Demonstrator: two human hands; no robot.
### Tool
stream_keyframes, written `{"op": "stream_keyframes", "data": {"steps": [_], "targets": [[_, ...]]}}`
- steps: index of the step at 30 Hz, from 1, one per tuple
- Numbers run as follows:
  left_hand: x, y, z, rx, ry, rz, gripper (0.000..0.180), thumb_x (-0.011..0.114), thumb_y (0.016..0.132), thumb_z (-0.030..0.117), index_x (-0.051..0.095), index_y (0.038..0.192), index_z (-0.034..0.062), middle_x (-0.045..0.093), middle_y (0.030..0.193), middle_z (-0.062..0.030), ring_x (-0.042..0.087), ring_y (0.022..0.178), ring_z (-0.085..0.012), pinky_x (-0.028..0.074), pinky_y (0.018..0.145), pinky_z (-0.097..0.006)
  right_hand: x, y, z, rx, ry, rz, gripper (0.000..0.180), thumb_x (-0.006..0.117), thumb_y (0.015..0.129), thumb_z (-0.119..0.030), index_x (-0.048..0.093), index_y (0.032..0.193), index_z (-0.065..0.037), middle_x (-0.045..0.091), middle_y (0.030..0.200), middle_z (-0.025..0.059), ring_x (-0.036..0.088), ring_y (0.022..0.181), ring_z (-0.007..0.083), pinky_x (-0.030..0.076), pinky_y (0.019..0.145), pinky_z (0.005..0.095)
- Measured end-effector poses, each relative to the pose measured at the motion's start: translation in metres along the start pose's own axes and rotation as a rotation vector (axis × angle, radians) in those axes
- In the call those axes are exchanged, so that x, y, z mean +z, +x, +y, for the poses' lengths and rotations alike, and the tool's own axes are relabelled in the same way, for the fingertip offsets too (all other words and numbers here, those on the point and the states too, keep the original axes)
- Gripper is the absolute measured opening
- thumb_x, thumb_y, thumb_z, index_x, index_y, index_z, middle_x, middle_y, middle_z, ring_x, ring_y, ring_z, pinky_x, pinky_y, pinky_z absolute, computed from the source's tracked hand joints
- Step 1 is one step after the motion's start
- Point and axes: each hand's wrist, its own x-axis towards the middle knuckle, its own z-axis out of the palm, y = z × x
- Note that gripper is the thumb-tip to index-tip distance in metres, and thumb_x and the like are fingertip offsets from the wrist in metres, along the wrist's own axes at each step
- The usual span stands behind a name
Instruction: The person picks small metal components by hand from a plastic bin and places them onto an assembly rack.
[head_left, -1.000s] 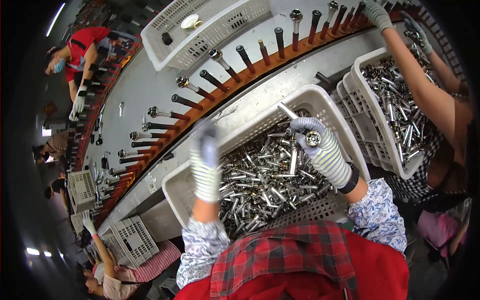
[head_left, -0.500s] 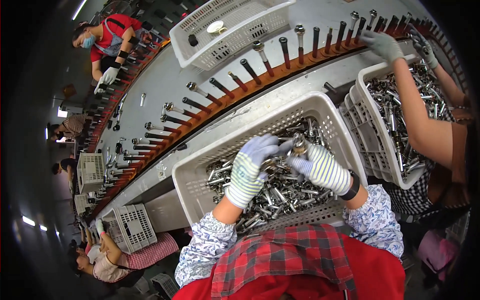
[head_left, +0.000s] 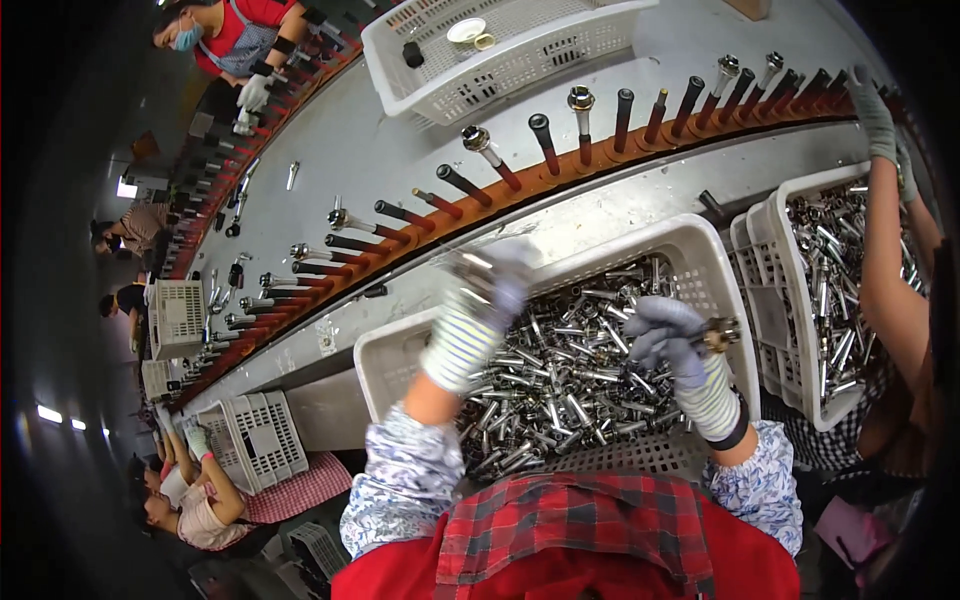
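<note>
My left hand (head_left: 470, 325), in a striped glove, is raised over the far left rim of the grey basket (head_left: 545, 275). Its fingers close around a shiny chrome ratchet-like part (head_left: 472, 272), smeared by motion. Over the right side of the basket, my right hand (head_left: 685, 355) has its gloved fingers curled. A dark, brassy round-headed metal part (head_left: 718, 335) sticks out of that hand on its right side. Beneath both hands lies a heap of loose chrome parts (head_left: 560, 385) with round heads and short shanks.
Beyond the basket curves an orange-brown track (head_left: 470, 207) of upright red posts, some black-topped, others bearing chrome parts. A white basket (head_left: 540, 70) stands on the far worktop. At right, a co-worker's arm (head_left: 890, 260) reaches past another full basket (head_left: 770, 260). More people work at left.
My hands have parted: the left moved up and left toward the track with a chrome part, the right moved right. The view has shifted, and the co-worker's hands at right are farther right.
</note>
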Motion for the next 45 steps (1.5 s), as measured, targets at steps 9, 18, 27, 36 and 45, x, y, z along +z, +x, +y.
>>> {"op": "stream_keyframes", "data": {"steps": [9,18,27,36,45], "targets": [[-0.16,0.05,-0.024,0.218,0.621,0.506,0.032,0.052,0.09,0.003,0.05,0.122,-0.0016,0.062,0.111,-0.0103,0.059,0.101,-0.0163,0.044,0.092,-0.028,0.008,0.079,-0.017,-0.346,-0.399,0.283,0.027,0.05,0.095,-0.02,0.057,0.116,-0.005,0.066,0.099,0.0079,0.058,0.062,0.0077,0.043,0.051,0.0186],[-0.235,0.024,-0.05,0.016,0.6,0.661,0.027,0.063,0.088,0.014,0.062,0.111,-0.0003,0.064,0.107,-0.0049,0.057,0.092,-0.0118,0.044,0.086,-0.027,0.019,0.266,0.026,-0.345,-0.72,0.242,0.034,0.067,0.083,-0.034,0.062,0.098,-0.003,0.061,0.07,0.0041,0.057,0.05,0.0118,0.044,0.046,0.0267],[-0.14,-0.128,-0.045,0.265,0.295,0.731,0.035,0.046,0.097,0.025,0.05,0.118,-0.0029,0.062,0.102,-0.018,0.061,0.081,-0.0181,0.051,0.078,-0.032,0.07,0.241,0.054,-0.106,-1.119,-0.041,0.041,0.05,0.091,-0.034,0.053,0.121,-0.006,0.064,0.097,0.0228,0.061,0.095,0.0364,0.047,0.083,0.0423],[-0.105,-0.141,-0.049,-0.149,0.183,0.324,0.036,0.045,0.096,0.037,0.058,0.108,0.0051,0.053,0.066,0.0022,0.045,0.055,-0.005,0.035,0.049,-0.02,0.05,-0.019,0.089,-0.071,-1.785,-0.901,0.084,0.07,0.074,-0.043,0.029,0.141,-0.015,0.031,0.141,0.024,0.033,0.131,0.0369,0.03,0.105,0.0505],[-0.097,-0.139,-0.07,-0.171,0.061,0.286,0.035,0.05,0.096,0.022,0.047,0.125,0.0036,0.06,0.1,-0.006,0.052,0.071,-0.0064,0.049,0.067,-0.021,0.043,-0.002,0.126,0.318,-1.842,-1.021,0.093,0.078,0.064,-0.034,0.028,0.143,-0.033,0.014,0.153,0.0159,0.021,0.136,0.0424,0.029,0.105,0.0548]]}}
